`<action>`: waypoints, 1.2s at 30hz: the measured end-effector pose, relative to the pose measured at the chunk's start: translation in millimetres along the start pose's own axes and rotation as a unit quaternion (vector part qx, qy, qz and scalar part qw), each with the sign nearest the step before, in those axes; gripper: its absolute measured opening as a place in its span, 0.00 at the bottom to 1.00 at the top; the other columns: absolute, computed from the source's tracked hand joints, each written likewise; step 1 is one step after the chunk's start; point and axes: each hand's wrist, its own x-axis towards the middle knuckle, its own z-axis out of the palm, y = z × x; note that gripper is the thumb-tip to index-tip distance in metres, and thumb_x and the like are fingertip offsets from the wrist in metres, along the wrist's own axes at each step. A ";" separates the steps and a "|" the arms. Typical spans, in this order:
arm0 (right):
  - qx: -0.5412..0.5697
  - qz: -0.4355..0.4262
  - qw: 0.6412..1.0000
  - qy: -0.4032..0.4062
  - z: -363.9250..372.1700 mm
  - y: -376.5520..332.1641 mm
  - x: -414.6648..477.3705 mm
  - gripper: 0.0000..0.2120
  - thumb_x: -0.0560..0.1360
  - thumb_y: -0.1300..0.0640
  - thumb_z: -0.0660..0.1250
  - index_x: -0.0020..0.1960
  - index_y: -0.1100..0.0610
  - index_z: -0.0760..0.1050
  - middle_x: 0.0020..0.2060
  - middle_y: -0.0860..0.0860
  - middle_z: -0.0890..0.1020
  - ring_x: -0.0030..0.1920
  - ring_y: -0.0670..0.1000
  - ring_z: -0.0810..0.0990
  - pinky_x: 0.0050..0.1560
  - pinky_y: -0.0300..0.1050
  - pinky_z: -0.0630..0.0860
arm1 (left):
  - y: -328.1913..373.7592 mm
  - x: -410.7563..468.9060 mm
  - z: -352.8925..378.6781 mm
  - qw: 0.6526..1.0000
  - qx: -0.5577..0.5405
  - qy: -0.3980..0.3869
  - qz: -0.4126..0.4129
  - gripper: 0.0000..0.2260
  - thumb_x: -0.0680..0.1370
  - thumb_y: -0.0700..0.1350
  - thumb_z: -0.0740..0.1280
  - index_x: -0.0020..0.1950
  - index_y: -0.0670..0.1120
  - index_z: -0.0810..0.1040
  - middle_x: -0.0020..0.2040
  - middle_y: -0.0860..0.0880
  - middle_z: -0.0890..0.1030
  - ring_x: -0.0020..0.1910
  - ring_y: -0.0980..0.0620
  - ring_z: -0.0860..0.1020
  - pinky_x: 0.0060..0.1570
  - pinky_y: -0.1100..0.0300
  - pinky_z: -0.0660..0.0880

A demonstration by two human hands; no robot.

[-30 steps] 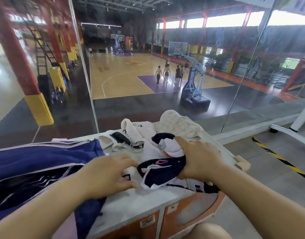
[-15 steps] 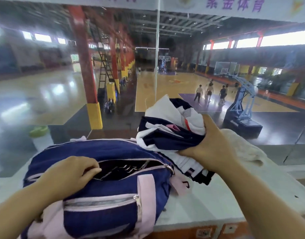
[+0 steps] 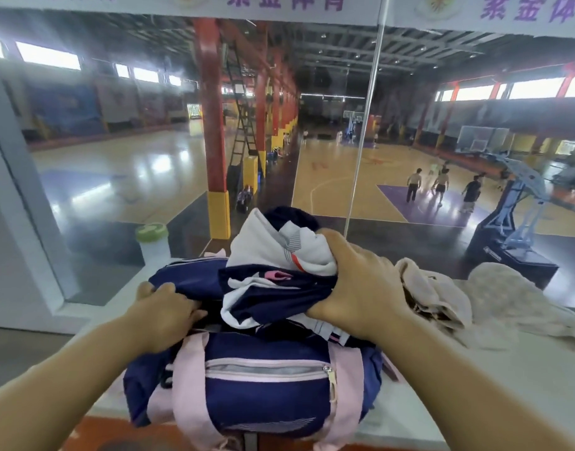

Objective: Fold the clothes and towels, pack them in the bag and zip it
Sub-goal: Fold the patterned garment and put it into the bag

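Note:
A navy bag (image 3: 266, 395) with pink straps and a zipped front pocket sits on the white counter (image 3: 494, 385) right in front of me. My left hand (image 3: 162, 317) grips the far-left edge of the bag's top opening. My right hand (image 3: 357, 288) holds a bundle of white and navy clothes (image 3: 273, 271) directly over that opening; the bundle's lower part touches the bag. The inside of the bag is hidden by the bundle. Beige towels (image 3: 468, 301) lie crumpled on the counter to the right.
A white bottle with a green lid (image 3: 154, 244) stands at the back left by the glass wall (image 3: 361, 141). Beyond the glass lies a basketball court with people. The counter's front edge runs just below the bag.
The bundle of clothes in my right hand has moved left, from beside the bag to over its opening. My left hand now holds the opening's far edge. The view has swung left.

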 end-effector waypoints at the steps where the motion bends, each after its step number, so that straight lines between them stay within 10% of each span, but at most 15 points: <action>1: -0.015 -0.016 1.000 -0.001 3.2 -2.2 1.2 0.38 0.59 0.37 0.71 0.65 0.42 0.62 0.47 0.45 0.80 0.48 0.53 0.79 0.48 0.51 0.75 | -2.3 0.1 -2.1 1.000 0.009 0.022 -0.005 0.13 0.80 0.53 0.51 0.56 0.56 0.74 0.53 0.57 0.79 0.57 0.52 0.72 0.54 0.53 0.61; 13: -0.192 -0.170 0.965 -0.050 51.7 -27.3 15.7 0.40 0.52 0.42 0.73 0.61 0.45 0.63 0.41 0.49 0.80 0.41 0.57 0.80 0.41 0.53 0.71 | -27.1 -2.0 -21.8 0.998 -0.062 0.015 -0.021 0.28 0.63 0.67 0.66 0.58 0.60 0.61 0.47 0.59 0.66 0.53 0.50 0.67 0.52 0.49 0.68; 19: -0.256 -0.182 0.931 -0.187 54.7 -34.7 19.6 0.34 0.68 0.49 0.70 0.69 0.46 0.58 0.54 0.55 0.74 0.54 0.59 0.73 0.55 0.56 0.63 | -33.7 -7.2 -39.6 0.993 -0.107 -0.048 0.012 0.37 0.59 0.67 0.70 0.60 0.58 0.56 0.48 0.59 0.60 0.52 0.50 0.60 0.52 0.50 0.70; 25: -0.345 -0.193 0.898 -0.192 47.3 -42.2 39.6 0.23 0.71 0.52 0.67 0.64 0.48 0.65 0.52 0.53 0.77 0.51 0.57 0.76 0.46 0.54 0.61 | -29.5 -10.5 -38.7 0.987 -0.150 -0.037 0.053 0.41 0.58 0.63 0.73 0.64 0.53 0.57 0.58 0.54 0.64 0.56 0.49 0.64 0.56 0.57 0.67; 36: -0.117 -0.210 0.954 -0.177 109.0 -95.7 54.9 0.28 0.65 0.46 0.72 0.59 0.52 0.64 0.49 0.54 0.77 0.48 0.61 0.76 0.43 0.52 0.64 | -45.9 -1.4 -24.3 0.979 -0.192 0.015 0.072 0.31 0.54 0.62 0.74 0.50 0.57 0.63 0.47 0.58 0.68 0.49 0.54 0.68 0.53 0.54 0.73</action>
